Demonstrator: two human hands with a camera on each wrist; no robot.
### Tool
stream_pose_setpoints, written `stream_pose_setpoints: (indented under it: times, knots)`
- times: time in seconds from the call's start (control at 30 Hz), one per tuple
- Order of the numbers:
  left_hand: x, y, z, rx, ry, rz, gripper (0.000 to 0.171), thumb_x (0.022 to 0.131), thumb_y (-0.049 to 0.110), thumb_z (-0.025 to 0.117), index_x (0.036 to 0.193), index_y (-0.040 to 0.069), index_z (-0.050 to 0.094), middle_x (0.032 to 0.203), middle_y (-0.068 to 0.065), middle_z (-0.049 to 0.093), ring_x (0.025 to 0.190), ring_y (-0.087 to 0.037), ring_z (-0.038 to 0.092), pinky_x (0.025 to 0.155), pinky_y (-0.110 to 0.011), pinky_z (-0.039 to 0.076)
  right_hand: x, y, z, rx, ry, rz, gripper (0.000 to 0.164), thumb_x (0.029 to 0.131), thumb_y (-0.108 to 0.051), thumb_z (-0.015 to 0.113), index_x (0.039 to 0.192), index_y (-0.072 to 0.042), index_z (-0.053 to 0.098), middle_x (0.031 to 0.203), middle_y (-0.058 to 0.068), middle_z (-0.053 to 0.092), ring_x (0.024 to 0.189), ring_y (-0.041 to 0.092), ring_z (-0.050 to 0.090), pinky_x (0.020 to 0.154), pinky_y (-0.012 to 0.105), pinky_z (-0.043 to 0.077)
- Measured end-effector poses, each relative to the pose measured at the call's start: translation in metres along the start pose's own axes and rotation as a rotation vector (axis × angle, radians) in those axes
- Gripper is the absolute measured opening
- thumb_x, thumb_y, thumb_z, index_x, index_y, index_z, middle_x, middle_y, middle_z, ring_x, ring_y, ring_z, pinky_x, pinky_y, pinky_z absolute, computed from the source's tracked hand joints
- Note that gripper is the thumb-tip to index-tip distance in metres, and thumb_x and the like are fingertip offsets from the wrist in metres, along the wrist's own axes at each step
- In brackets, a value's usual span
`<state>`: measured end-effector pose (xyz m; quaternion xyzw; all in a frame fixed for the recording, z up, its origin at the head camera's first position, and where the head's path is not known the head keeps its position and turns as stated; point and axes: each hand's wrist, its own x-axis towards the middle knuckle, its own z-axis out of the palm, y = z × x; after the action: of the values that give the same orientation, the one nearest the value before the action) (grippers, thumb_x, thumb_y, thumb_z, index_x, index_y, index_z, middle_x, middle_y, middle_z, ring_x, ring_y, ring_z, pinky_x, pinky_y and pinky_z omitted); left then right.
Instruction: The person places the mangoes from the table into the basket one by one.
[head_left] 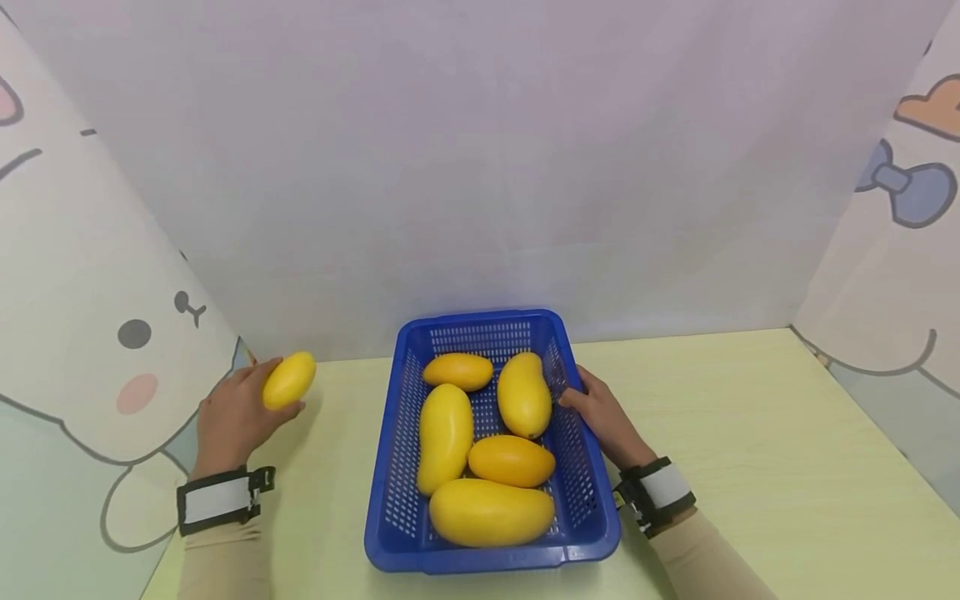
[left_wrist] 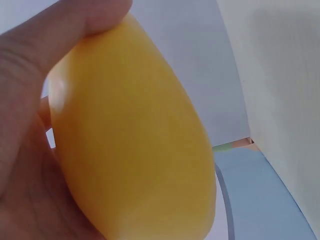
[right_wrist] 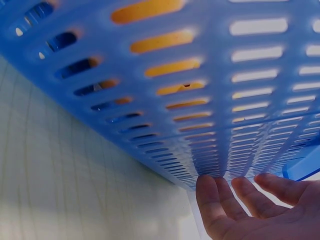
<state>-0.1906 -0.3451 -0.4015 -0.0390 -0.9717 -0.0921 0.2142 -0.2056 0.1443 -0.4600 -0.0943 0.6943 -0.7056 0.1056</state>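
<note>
My left hand (head_left: pixel 236 412) grips a yellow mango (head_left: pixel 289 380) between thumb and fingers, out to the left of a blue plastic basket (head_left: pixel 381 467). In the left wrist view the mango (left_wrist: pixel 135 135) fills the middle, its smooth skin partly covered by the thumb. At the basket's right side, my right hand (head_left: pixel 607 421) holds the rim, thumb over the edge. The right wrist view has its fingertips (right_wrist: pixel 210 192) against the slotted outer wall. Several mangoes lie inside, among them a large one (head_left: pixel 491 512) at the near end and an orange-yellow one (head_left: pixel 512 461) behind it.
The basket stands on a pale yellow-green table (head_left: pixel 720 433). A plain whitish wall (head_left: pixel 480 167) rises behind it. Panels with cartoon figures flank the table, the left panel (head_left: pixel 90 333) close to my left hand.
</note>
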Motion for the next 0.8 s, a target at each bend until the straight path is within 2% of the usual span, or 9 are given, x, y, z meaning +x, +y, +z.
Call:
stream_pose_setpoints:
  times: [0.2, 0.47, 0.8]
  knots:
    - [0.0, 0.004, -0.004, -0.006, 0.006, 0.0, 0.074, 0.068, 0.044, 0.076, 0.129, 0.01, 0.052, 0.113, -0.026, 0.055, 0.091, -0.044, 0.052, 0.063, -0.059, 0.041, -0.001, -0.001, 0.0, -0.01, 0.0, -0.001, 0.059, 0.087, -0.01, 0.046, 0.143, -0.014, 0.03, 0.124, 0.021, 0.047, 0.091, 0.037, 0.059, 0.071, 0.05, 0.051]
    - [0.001, 0.012, -0.01, -0.013, 0.021, -0.004, 0.074, 0.069, 0.044, 0.075, 0.132, 0.013, 0.05, 0.117, -0.025, 0.054, 0.094, -0.045, 0.05, 0.069, -0.061, 0.038, -0.001, -0.002, 0.0, 0.009, -0.009, -0.012, 0.06, 0.087, -0.009, 0.046, 0.144, -0.015, 0.029, 0.124, 0.021, 0.047, 0.092, 0.038, 0.059, 0.071, 0.051, 0.05]
    - [0.001, 0.024, -0.019, -0.024, 0.07, 0.024, 0.075, 0.069, 0.044, 0.075, 0.133, 0.015, 0.049, 0.119, -0.023, 0.054, 0.096, -0.044, 0.049, 0.07, -0.063, 0.037, 0.0, 0.0, -0.001, -0.013, -0.003, -0.011, 0.058, 0.087, -0.011, 0.045, 0.143, -0.014, 0.03, 0.126, 0.02, 0.046, 0.092, 0.037, 0.059, 0.071, 0.05, 0.05]
